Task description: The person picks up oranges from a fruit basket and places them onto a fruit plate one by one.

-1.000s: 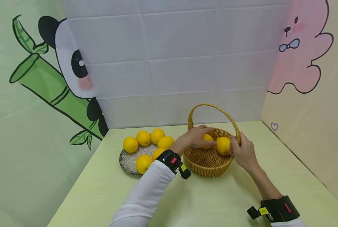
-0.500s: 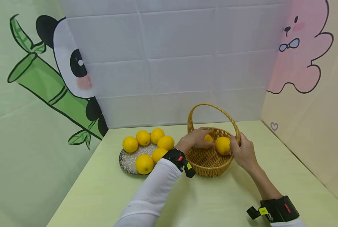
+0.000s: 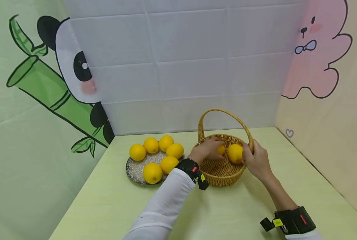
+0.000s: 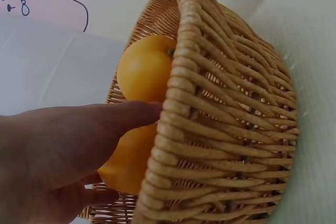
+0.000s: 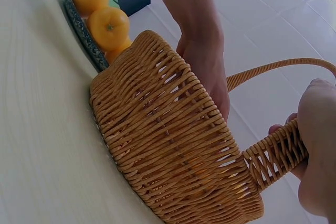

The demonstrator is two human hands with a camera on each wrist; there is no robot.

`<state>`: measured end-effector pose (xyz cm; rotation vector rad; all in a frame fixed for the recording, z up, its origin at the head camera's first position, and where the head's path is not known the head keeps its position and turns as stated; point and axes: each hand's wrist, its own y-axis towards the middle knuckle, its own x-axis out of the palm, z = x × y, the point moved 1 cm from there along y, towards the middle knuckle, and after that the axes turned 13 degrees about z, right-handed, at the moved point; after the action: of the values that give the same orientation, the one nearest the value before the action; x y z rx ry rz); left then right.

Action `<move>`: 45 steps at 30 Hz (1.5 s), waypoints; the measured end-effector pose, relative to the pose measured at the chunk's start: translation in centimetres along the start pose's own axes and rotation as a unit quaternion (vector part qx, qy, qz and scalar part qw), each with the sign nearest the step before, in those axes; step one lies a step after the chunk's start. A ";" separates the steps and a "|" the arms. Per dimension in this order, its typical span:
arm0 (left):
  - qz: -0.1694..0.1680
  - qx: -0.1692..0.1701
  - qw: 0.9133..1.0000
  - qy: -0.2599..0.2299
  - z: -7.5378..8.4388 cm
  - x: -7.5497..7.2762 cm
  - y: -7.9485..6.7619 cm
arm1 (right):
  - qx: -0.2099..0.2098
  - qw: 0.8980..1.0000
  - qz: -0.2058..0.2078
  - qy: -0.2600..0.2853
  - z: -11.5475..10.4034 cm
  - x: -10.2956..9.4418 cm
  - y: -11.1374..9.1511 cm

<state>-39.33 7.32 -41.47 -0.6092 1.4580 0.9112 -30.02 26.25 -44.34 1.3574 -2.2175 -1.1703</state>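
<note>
My left hand (image 3: 207, 149) reaches into a woven wicker basket (image 3: 221, 181) and holds an orange (image 4: 128, 161). In the left wrist view the thumb lies across its upper side and the fingers come round from below. A second orange (image 3: 235, 153) sits beside it on the basket's right side. My right hand (image 3: 257, 160) grips the base of the basket's arched handle (image 3: 250, 138). From the right wrist view, the basket wall covers most of my left hand's fingers.
Left of the basket, a speckled grey plate (image 3: 134, 172) with a dark rim carries several oranges (image 3: 152, 173). A white wall panel (image 3: 184, 83) stands behind the pale table (image 3: 220, 216), with printed side walls left and right.
My left hand has lowered further into the basket and moved round the left orange, covering more of it. My right hand keeps its grip on the handle.
</note>
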 end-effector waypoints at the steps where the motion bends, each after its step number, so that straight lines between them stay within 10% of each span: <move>1: 0.003 0.002 1.000 0.002 0.0 0.0 -0.1 | 0.000 1.000 0.000 0.000 -0.1 0.0 0.0; 19: 0.041 0.021 0.997 0.061 0.0 0.1 -1.5 | -0.009 1.000 0.005 -0.013 -1.7 0.3 -0.8; 27: 0.055 0.026 0.997 0.047 -0.7 0.1 -2.2 | -0.012 1.000 0.008 -0.021 -6.0 0.0 -1.3; 45: 0.048 0.030 0.998 0.016 -1.4 -0.6 -4.0 | -0.008 0.999 0.016 -0.030 -7.7 0.0 -2.5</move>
<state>-36.77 3.92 -41.70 -0.5146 1.5493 0.9317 -23.83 21.95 -41.42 1.2928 -2.2571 -1.2295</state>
